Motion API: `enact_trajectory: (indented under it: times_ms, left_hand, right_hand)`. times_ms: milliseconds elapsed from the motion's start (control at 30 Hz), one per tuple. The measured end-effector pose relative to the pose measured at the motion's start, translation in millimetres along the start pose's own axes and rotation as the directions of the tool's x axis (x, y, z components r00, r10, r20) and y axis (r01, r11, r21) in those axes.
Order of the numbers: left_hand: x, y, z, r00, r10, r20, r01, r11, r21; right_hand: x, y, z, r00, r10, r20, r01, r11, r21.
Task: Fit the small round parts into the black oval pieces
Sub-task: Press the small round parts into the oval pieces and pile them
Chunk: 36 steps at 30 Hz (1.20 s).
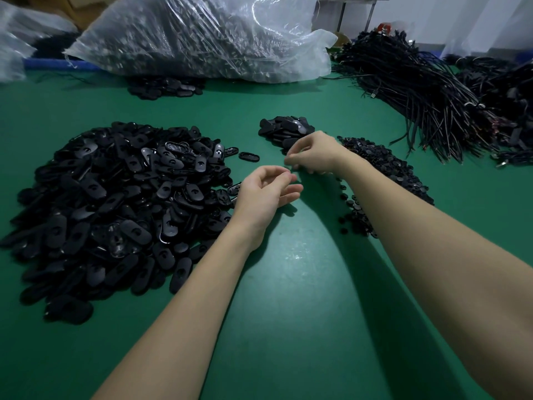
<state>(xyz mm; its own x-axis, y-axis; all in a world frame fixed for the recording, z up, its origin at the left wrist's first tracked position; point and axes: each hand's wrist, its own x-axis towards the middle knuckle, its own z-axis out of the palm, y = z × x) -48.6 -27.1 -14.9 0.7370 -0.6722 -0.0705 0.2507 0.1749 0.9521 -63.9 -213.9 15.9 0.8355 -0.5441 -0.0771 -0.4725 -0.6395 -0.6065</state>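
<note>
Left hand [268, 192]: grip loose, empty. Right hand [313, 153]: fingers curled, contents hidden. Ovals [115, 203] left, rounds [383, 168] right. Risk: fumbled round lost among piles.

The desk [288, 313] is plain green all over, with a blue strip [46, 64] along its far left edge. Left of the desk's middle, the heap of oval pieces [115, 203] is black, a few showing glossy grey faces. The smaller heap of oval pieces [285, 129] past the middle is black too, as are the small round parts [380, 166] to its right. At the desk's far side the bag [202, 36] is clear with a whitish sheen, dark inside; the cables [418, 90] at far right are black
</note>
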Motion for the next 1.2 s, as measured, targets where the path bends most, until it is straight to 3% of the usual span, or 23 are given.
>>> enact_trajectory:
  times_ms: [67, 167, 267, 433, 667, 767, 967, 1200]
  left_hand:
    - [0, -1, 1, 1.0, 0.015, 0.007, -0.015, 0.999, 0.031]
    - [-4, -7, 5, 0.994, 0.093, 0.056, -0.102, 0.976, 0.192]
    - [-7, -12, 9, 0.987, 0.127, 0.101, -0.154, 0.925, 0.347]
    - [-5, -14, 7, 0.986, 0.127, 0.105, -0.158, 0.91, 0.383]
    - [-5, -13, 7, 0.986, 0.117, 0.119, -0.155, 0.906, 0.394]
    - [-5, -13, 5, 0.987, 0.12, 0.111, -0.153, 0.917, 0.369]
    - [-3, -13, 4, 0.988, 0.153, 0.035, -0.156, 0.952, 0.264]
    - [-2, -11, 1, 0.991, 0.132, 0.026, -0.135, 0.957, 0.256]
  right_hand:
    - [-4, -12, -4, 0.986, -0.021, 0.166, 0.035, 0.996, -0.079]
    - [-5, -33, -3, 0.959, -0.023, 0.283, 0.069, 0.986, -0.152]
    - [-5, -55, 6, 0.934, -0.04, 0.355, 0.113, 0.976, -0.188]
    - [-5, -82, 23, 0.908, -0.093, 0.409, 0.21, 0.945, -0.25]
    - [-9, -83, 27, 0.927, -0.128, 0.351, 0.234, 0.932, -0.278]
    - [-18, -72, 14, 0.949, -0.153, 0.276, 0.204, 0.965, -0.166]
    - [-58, -24, -10, 0.983, -0.182, -0.01, 0.182, 0.977, 0.112]
    - [-102, 7, -9, 0.977, -0.16, -0.142, 0.19, 0.955, 0.23]
